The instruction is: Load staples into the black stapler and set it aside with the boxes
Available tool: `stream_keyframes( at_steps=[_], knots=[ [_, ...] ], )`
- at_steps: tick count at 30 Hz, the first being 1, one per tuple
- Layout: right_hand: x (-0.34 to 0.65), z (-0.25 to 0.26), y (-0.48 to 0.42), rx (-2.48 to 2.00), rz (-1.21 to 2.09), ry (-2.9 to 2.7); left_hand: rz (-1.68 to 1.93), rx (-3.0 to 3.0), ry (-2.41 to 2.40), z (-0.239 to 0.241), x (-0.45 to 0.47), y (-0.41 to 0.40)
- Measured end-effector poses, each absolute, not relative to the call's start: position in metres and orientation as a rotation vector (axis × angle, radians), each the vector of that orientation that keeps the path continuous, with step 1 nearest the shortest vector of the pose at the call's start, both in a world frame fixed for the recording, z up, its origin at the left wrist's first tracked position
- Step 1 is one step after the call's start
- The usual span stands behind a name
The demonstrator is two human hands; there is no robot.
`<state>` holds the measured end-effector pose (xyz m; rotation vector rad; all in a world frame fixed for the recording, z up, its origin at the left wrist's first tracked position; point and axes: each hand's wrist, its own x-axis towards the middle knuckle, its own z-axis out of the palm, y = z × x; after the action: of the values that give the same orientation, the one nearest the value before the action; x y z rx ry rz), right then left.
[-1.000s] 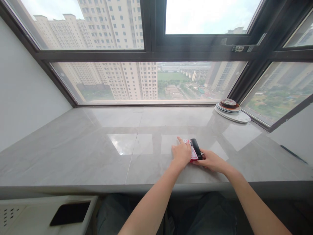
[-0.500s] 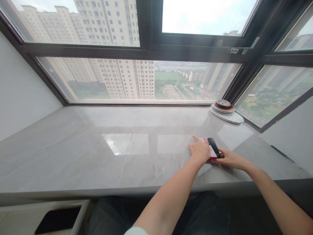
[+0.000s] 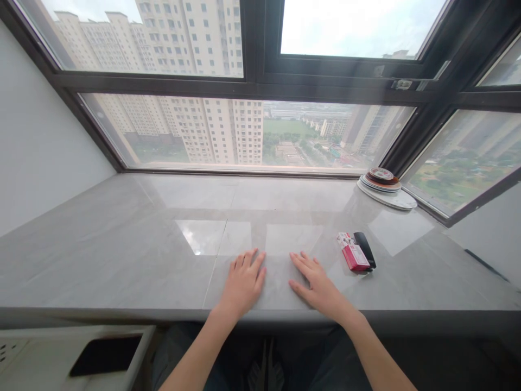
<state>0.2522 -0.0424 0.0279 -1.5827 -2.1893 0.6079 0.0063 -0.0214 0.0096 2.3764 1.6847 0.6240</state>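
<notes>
My left hand point(image 3: 242, 282) lies flat on the grey marble sill point(image 3: 122, 244), fingers stretched out, holding nothing. My right hand point(image 3: 316, 283) lies flat beside it, a little to the right, also with nothing in it. To the right of my right hand sits a small red and white box point(image 3: 352, 252), with a black oblong object point(image 3: 364, 248) lying against its right side. Neither hand touches them.
A stack of round plates point(image 3: 386, 187) stands at the back right corner by the dark window frame point(image 3: 252, 87). At the lower left, below the sill's front edge, a white surface holds a black phone point(image 3: 106, 355). A white wall point(image 3: 36, 141) bounds the left.
Both hands have let go of the red box and black object and moved left and toward me, coming to rest flat on the sill.
</notes>
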Motion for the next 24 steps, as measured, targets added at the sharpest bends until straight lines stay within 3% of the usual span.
stream_keyframes(
  at_steps=[4,7,24],
  knots=[
    [0.22,0.005,-0.032,-1.844,0.22,-2.235,0.465,2.516,1.796,0.002,-0.024,-0.035],
    [0.214,0.0,-0.032,-1.913,0.112,-2.209,0.437,2.545,1.812,0.001,-0.019,-0.032],
    [0.215,-0.002,-0.034,-1.891,0.091,-2.22,0.513,2.496,1.795,0.001,-0.015,-0.028]
  ],
)
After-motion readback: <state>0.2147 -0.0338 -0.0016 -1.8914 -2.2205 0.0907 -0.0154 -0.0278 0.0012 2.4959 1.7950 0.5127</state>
